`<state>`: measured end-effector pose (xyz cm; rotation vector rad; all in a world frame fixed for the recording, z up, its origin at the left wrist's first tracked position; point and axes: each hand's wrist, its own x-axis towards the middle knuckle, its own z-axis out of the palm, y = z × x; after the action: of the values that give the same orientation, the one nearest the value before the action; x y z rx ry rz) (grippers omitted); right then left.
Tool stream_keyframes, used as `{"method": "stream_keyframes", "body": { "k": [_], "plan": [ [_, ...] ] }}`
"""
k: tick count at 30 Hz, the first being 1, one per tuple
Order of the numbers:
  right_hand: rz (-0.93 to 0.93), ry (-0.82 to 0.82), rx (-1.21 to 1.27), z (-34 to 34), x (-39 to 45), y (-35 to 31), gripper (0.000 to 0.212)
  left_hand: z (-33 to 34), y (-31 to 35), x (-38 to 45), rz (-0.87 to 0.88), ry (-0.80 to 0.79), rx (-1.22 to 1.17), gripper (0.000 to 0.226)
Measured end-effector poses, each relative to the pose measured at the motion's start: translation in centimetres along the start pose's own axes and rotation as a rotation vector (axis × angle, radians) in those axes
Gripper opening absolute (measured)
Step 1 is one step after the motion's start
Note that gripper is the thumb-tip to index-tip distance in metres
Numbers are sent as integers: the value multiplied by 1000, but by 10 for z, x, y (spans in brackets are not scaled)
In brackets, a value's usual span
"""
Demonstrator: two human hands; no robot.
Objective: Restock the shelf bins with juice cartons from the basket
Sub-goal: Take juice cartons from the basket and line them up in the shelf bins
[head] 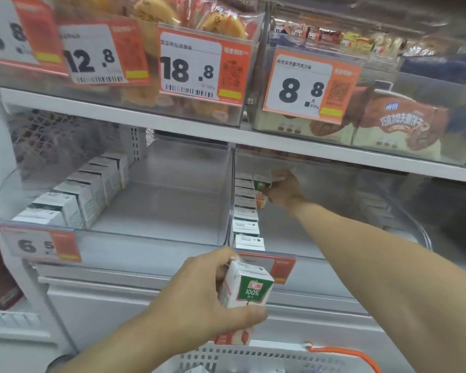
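Note:
My left hand [197, 300] grips a white juice carton [246, 288] with a green label, upright, low in front of the shelf and above the basket [267, 356]. My right hand [284, 188] reaches deep into the right clear bin [334, 254] and holds another carton [262, 191] at the back of a row of cartons [246, 214] along the bin's left wall. The left clear bin [156, 232] has a row of cartons [76, 195] along its left side.
A white shelf board [253, 141] runs right above the bins, carrying bins of snacks with price tags [301, 84]. An orange price tag [280, 267] hangs on the right bin's front. The basket has an orange handle [361, 356] at the lower right.

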<state>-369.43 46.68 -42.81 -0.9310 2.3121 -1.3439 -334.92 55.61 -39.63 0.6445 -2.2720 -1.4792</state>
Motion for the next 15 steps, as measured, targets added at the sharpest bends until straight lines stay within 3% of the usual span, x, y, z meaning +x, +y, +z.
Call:
{"method": "stream_keyframes", "body": {
  "k": [2,5,7,9,12,15],
  "plan": [
    [16,-22,-1,-14,-11,-5,55,-3,-2,-1,-28,-1,-30,38],
    [4,21,-8,-40,-50,-24,29,-7,-5,-3,-105,-6,-212,36],
    [-62,-89,9,-58,-94,-39,18,-8,-5,-6,-166,-28,-330,33],
    [-128,-316,72,-76,-146,-53,9,-10,-6,-10,-189,-70,-353,32],
    [-126,-699,97,-90,-206,-68,24,-11,-7,-15,-188,-115,-331,33],
    [-129,-832,29,-78,-245,-73,50,-13,-5,-23,-137,-167,-209,34]
  ]
}}
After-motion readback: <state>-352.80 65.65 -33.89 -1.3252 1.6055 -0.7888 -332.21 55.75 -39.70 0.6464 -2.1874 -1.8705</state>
